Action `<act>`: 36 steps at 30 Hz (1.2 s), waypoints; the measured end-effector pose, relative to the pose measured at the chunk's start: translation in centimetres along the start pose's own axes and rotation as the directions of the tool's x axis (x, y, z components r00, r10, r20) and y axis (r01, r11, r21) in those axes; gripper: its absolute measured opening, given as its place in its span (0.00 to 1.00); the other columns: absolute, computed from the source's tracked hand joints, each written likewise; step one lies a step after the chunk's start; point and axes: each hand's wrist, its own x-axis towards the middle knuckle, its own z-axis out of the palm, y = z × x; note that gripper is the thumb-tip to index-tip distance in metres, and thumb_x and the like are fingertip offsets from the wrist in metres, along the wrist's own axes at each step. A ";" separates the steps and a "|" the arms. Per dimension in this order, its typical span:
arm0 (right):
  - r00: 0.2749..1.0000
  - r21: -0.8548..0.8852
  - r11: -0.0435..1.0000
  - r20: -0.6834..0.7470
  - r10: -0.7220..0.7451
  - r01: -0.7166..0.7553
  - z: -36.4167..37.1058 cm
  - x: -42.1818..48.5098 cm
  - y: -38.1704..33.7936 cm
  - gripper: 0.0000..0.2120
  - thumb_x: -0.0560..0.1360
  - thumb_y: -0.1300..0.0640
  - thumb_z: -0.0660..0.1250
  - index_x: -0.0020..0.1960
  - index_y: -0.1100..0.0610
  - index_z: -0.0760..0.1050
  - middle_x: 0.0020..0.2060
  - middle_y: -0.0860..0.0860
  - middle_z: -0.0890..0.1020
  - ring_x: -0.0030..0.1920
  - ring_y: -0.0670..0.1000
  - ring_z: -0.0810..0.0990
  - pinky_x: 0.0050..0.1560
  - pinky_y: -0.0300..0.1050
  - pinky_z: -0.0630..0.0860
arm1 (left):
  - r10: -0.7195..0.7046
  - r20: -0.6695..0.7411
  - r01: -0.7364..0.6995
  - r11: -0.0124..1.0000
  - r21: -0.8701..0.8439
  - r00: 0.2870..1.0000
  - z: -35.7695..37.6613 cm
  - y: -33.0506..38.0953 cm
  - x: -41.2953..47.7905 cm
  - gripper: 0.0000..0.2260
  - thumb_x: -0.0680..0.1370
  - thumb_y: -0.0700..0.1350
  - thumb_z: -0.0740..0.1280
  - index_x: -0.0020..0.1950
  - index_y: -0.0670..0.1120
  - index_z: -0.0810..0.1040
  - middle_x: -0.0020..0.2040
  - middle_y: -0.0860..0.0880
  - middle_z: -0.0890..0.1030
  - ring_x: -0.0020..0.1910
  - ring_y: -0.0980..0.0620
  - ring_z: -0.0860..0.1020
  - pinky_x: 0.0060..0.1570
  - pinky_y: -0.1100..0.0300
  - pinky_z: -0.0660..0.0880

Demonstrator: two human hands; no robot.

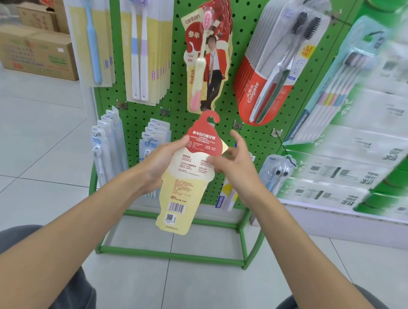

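I hold a red and cream ice-cream-shaped toothbrush pack [185, 182] with its printed back and barcode facing me, in front of a green pegboard rack [236, 57]. My left hand [162, 160] grips the pack's left edge, thumb on the front near the red top. My right hand [235, 157] is at the pack's right edge, thumb touching the card and fingers spread loosely behind it. The pack's red hook sits just below a hanging bunch of the same packs [207, 61] on the rack.
Blue and purple toothbrush packs [139, 39] hang at the left, Colgate twin packs [275, 68] at the right, smaller packs on the lower pegs [108, 144]. Cardboard boxes [35, 51] stand on the tiled floor at left. Blurred green and white goods [375, 147] fill shelves at right.
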 end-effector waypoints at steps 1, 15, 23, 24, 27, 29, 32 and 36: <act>1.000 0.005 1.000 -0.028 -0.012 0.013 -0.2 0.1 -0.4 0.37 0.75 0.62 0.70 0.77 0.49 0.55 0.59 0.53 0.76 0.57 0.51 0.79 0.57 0.48 0.77 | -0.006 0.013 0.006 1.000 0.002 1.000 0.1 0.1 -0.1 0.18 0.83 0.55 0.57 0.63 0.46 0.78 0.57 0.44 0.84 0.58 0.43 0.81 0.64 0.42 0.73; 0.960 -0.191 0.953 -0.103 -0.259 0.236 2.6 -0.1 -1.3 0.21 0.77 0.50 0.69 0.67 0.48 0.69 0.58 0.39 0.71 0.57 0.38 0.74 0.55 0.38 0.75 | 0.092 0.048 -0.086 0.989 -0.117 0.995 0.5 0.7 -0.3 0.19 0.83 0.56 0.53 0.63 0.49 0.78 0.56 0.45 0.84 0.55 0.47 0.81 0.54 0.50 0.77; 0.987 0.050 0.988 -0.073 -0.144 0.148 2.6 0.1 -2.5 0.10 0.82 0.58 0.59 0.55 0.57 0.78 0.52 0.57 0.83 0.53 0.55 0.81 0.57 0.51 0.76 | 0.336 -0.048 -0.317 0.920 0.229 0.941 0.9 1.5 0.0 0.13 0.83 0.48 0.60 0.66 0.56 0.77 0.63 0.56 0.79 0.64 0.61 0.74 0.64 0.58 0.71; 0.984 0.047 0.986 -0.084 -0.154 0.158 2.6 0.3 -2.8 0.10 0.82 0.58 0.59 0.54 0.59 0.79 0.51 0.61 0.82 0.50 0.56 0.81 0.57 0.55 0.76 | 0.395 -0.090 -0.353 0.885 0.304 0.914 1.1 1.7 0.0 0.13 0.82 0.46 0.63 0.66 0.57 0.77 0.61 0.57 0.79 0.61 0.63 0.75 0.59 0.63 0.72; 0.957 0.035 0.969 -0.164 -0.238 0.246 2.4 0.6 -3.7 0.08 0.80 0.59 0.62 0.54 0.57 0.79 0.48 0.58 0.83 0.44 0.45 0.79 0.50 0.44 0.77 | 0.478 -0.117 -0.435 0.858 0.272 0.870 1.6 2.1 0.1 0.18 0.79 0.40 0.68 0.66 0.56 0.76 0.55 0.52 0.83 0.54 0.58 0.81 0.50 0.67 0.77; 0.928 0.052 0.950 -0.240 -0.286 0.307 2.2 1.1 -4.5 0.06 0.79 0.59 0.64 0.55 0.53 0.77 0.45 0.46 0.83 0.41 0.38 0.78 0.43 0.32 0.75 | 0.531 -0.198 -0.477 0.838 0.265 0.824 2.1 2.9 0.3 0.18 0.77 0.35 0.69 0.63 0.53 0.78 0.49 0.48 0.84 0.50 0.52 0.82 0.49 0.62 0.79; 0.905 0.111 0.929 -0.290 -0.310 0.354 2.5 2.1 -6.3 0.09 0.80 0.58 0.63 0.59 0.52 0.74 0.40 0.40 0.82 0.39 0.38 0.79 0.42 0.33 0.75 | 0.622 -0.308 -0.553 0.782 0.286 0.720 2.9 4.7 0.8 0.17 0.76 0.34 0.70 0.58 0.53 0.80 0.46 0.50 0.83 0.48 0.53 0.81 0.50 0.61 0.79; 0.821 0.050 0.866 -0.351 -0.451 0.497 2.7 4.1 -9.6 0.15 0.80 0.63 0.60 0.65 0.52 0.69 0.47 0.46 0.82 0.39 0.40 0.80 0.40 0.39 0.77 | 0.685 -0.353 -0.645 0.725 0.243 0.637 3.1 7.7 1.6 0.16 0.76 0.35 0.70 0.57 0.54 0.79 0.47 0.50 0.83 0.47 0.56 0.81 0.50 0.62 0.79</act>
